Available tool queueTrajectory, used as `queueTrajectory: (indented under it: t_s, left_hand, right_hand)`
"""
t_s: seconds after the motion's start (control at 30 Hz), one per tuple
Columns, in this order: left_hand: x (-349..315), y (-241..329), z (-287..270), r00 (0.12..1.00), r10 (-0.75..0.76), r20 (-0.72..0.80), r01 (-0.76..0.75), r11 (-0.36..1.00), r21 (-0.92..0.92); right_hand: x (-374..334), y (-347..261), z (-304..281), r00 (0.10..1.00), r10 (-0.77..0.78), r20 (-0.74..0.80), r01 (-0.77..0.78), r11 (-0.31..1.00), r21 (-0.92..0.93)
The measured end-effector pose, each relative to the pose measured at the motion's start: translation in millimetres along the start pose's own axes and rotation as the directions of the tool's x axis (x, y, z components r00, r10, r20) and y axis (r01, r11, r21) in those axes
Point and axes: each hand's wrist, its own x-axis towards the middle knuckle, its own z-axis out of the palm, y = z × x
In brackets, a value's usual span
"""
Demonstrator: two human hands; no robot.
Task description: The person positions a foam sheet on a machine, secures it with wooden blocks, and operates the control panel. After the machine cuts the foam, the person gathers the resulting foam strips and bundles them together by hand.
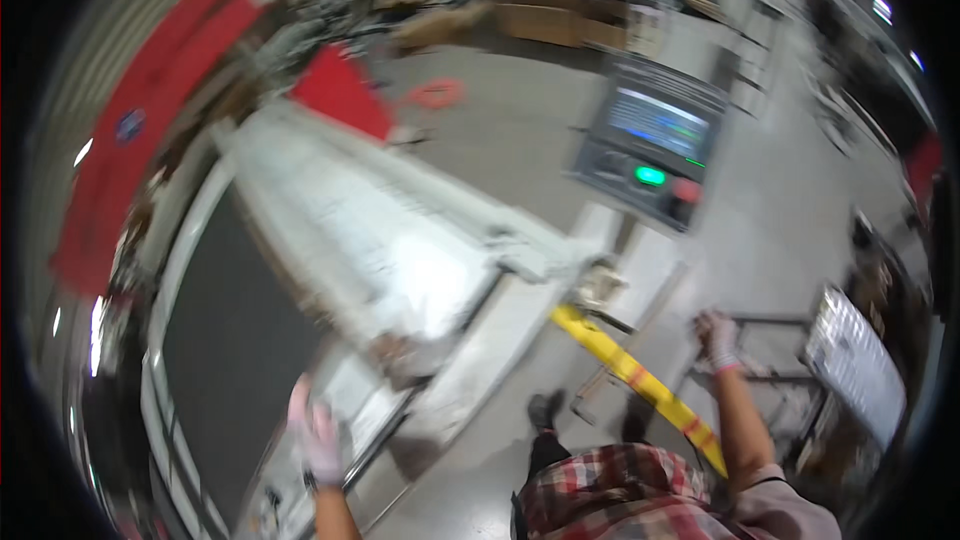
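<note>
My left hand (318, 440), in a pale glove, is held out with its fingers apart and nothing in it. It is nearest to the light metal edge of a machine bed (400, 240), beside a dark grey panel (230, 340). My right hand (718, 338), gloved too, is out to the right, by the end of a black metal frame (765, 320). Its fingers look curled, but blur hides whether they touch the frame or hold anything. Between my hands a yellow bar or strip (630, 370) with red marks slants down toward my body.
A control panel (650, 145) with a lit screen and green and red buttons stands ahead. Red panels (165, 110) rise at the left. Cardboard boxes (545, 20) lie at the back. A silvery, wrapped-looking slab (855, 365) is at the right. Grey floor (480, 115) shows behind the machine.
</note>
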Motion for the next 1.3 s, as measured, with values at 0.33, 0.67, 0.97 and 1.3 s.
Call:
queueTrajectory:
  t_s: [0.33,0.67,0.97,1.3]
  left_hand:
    - [-312.8,102.5,508.6,0.165,-0.104,0.981,0.016,0.995,0.103]
    - [-391.3,-71.4,822.7,0.352,-0.422,0.835,-0.218,0.831,0.512]
    - [-349.4,-20.1,711.8,0.489,-0.345,0.801,-0.043,0.908,0.417]
    - [-280.0,76.7,152.5,0.605,-0.067,0.793,-0.142,0.971,0.191]
  right_hand:
    - [-150.7,386.6,-85.9,0.871,0.273,0.407,0.100,0.714,-0.693]
    - [-88.4,349.0,-13.1,0.837,0.341,0.428,-0.331,0.938,-0.102]
    - [-103.4,389.9,-42.7,0.869,0.488,0.084,-0.241,0.565,-0.789]
    - [-223.0,120.2,47.5,0.518,-0.104,0.849,0.817,-0.233,-0.527]
